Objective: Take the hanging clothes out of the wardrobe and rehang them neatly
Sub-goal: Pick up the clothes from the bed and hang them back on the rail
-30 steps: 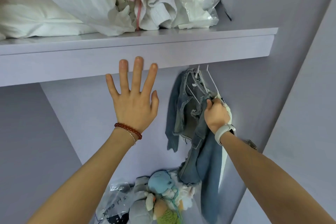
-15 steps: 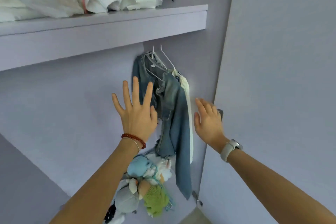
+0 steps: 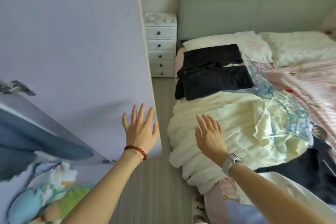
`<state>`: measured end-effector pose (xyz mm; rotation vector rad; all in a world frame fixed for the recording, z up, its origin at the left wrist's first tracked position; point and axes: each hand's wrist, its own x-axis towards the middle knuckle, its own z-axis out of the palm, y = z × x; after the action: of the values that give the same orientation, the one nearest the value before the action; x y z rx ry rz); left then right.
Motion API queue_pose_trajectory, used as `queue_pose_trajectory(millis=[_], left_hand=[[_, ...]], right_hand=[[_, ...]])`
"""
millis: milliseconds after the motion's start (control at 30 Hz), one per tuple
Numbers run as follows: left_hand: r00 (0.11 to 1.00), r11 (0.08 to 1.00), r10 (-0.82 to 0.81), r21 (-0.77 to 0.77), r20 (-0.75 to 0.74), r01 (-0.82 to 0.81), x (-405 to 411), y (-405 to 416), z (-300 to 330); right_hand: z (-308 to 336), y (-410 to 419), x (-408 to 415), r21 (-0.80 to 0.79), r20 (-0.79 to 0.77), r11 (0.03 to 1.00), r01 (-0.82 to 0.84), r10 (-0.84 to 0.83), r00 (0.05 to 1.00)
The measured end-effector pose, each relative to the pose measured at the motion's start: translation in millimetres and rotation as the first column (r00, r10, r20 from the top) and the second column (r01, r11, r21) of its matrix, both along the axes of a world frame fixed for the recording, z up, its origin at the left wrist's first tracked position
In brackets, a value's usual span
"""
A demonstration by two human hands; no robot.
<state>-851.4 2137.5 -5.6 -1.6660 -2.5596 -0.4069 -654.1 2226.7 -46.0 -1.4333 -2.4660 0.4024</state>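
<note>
My left hand (image 3: 141, 130) is spread open in front of the lilac wardrobe door (image 3: 76, 42), holding nothing. My right hand (image 3: 211, 135) hovers open over the near edge of the bed, also empty. A blurred piece of blue denim clothing (image 3: 36, 143) shows at the far left, inside the wardrobe. On the bed lie folded dark garments (image 3: 214, 71), a cream-coloured garment (image 3: 236, 123) and several thin blue and pink hangers (image 3: 272, 96) in a loose heap. A dark garment (image 3: 309, 165) lies at the bed's right edge.
A white chest of small drawers (image 3: 161, 45) stands between the wardrobe door and the bed's headboard (image 3: 254, 5). Soft toys (image 3: 45, 196) are piled at the wardrobe's bottom left. A narrow strip of striped floor (image 3: 160, 187) runs between wardrobe and bed. Pillows (image 3: 300, 47) lie by the headboard.
The view has swung right from the wardrobe interior to the bed. My right hand let go of the hanging denim clothes a second ago, and both hands stay open and empty.
</note>
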Motion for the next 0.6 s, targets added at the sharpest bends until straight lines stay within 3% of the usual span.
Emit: queue_pose_trajectory(millis=[167,333,600], left_hand=[[0.950,0.941,-0.312,-0.131,0.031,0.313,113.7,90.6,-32.3],[0.842,0.799,-0.533,-0.275,0.086,0.534,249.6,160.6,-74.3],[0.638,0.511,-0.736,-0.433,0.227,0.743,431.8,206.9,-162.6]], right_hand=[[-32.4,19.7,142.4,-0.074,0.039,0.939,0.335,-0.333,0.942],[-76.7,29.1,282.5,-0.198,0.080,0.759,0.620,-0.618,0.782],[-151.0,52.9,454.7,-0.402,0.123,0.448,0.798,-0.837,0.533]])
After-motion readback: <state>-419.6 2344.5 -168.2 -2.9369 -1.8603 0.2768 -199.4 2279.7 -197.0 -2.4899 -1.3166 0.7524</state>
